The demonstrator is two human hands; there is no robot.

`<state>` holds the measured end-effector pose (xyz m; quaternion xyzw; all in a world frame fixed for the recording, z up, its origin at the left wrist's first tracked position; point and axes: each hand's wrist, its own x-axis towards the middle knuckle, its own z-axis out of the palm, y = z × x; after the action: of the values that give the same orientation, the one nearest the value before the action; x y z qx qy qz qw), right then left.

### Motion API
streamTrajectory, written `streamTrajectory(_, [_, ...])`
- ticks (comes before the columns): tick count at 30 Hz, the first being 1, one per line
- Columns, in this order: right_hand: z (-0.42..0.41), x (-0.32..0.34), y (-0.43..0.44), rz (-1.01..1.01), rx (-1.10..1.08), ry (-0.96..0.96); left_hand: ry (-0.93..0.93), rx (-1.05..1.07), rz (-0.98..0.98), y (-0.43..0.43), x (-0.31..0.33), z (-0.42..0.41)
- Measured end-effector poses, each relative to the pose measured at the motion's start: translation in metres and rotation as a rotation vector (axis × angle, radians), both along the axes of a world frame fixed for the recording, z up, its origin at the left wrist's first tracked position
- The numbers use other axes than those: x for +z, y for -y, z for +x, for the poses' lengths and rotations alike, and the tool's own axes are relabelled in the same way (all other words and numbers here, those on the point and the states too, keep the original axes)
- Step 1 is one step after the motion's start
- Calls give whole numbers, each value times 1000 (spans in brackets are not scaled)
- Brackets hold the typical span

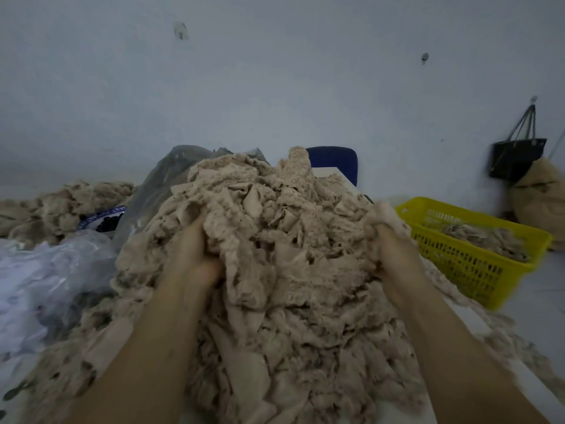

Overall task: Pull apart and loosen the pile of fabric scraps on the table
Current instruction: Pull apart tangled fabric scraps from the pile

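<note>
A tall heap of beige fabric scraps (281, 240) covers the white table (467, 325) in front of me. My left hand (191, 255) is dug into the heap's left side, its fingertips buried among the scraps. My right hand (386, 240) is pushed into the right side, and a clump of scraps covers its fingers. Both forearms reach in from the bottom of the view. I cannot see how the hidden fingers lie.
A yellow plastic basket (477, 264) with a few scraps stands at the right. Clear plastic bags (46, 276) lie at the left, with a blue-rimmed bowl (101, 220) and another scrap pile (61, 206) behind. A blue chair back (336, 162) and a hanging black bag (516, 157) are by the wall.
</note>
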<state>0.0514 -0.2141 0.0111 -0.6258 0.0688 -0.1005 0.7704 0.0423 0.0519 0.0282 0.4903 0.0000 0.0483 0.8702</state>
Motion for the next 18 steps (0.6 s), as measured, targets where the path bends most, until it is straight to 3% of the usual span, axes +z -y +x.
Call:
streamTrajectory(1, [-2, 5, -9, -75, 57, 7, 10, -54, -106, 4, -4, 1])
streamTrajectory(2, [-4, 10, -15, -191, 110, 18, 18, -80, -84, 15, -4, 2])
streamTrajectory(5, [-12, 30, -30, -726, 298, 115, 144, -34, 342, 32, -3, -2])
streamTrajectory(7, [-15, 47, -40, -841, 462, 190, 329, -169, 705, 43, 3, -5])
streamTrajectory(8, [-13, 55, -44, -824, 527, 213, 387, -270, 783, 47, 6, -7])
streamTrajectory(11, [-12, 69, -46, -662, 626, 196, 352, -373, 691, 44, 19, -8])
streamTrajectory(13, [-12, 67, -42, -451, 671, 160, 309, -271, 684, 40, 24, -5])
streamTrajectory(15, [-10, 55, -41, -329, 656, 189, 233, -141, 510, 39, 26, -2])
streamTrajectory(18, [-17, 25, -64, -442, 632, 262, 124, -63, 186, 50, 28, 1])
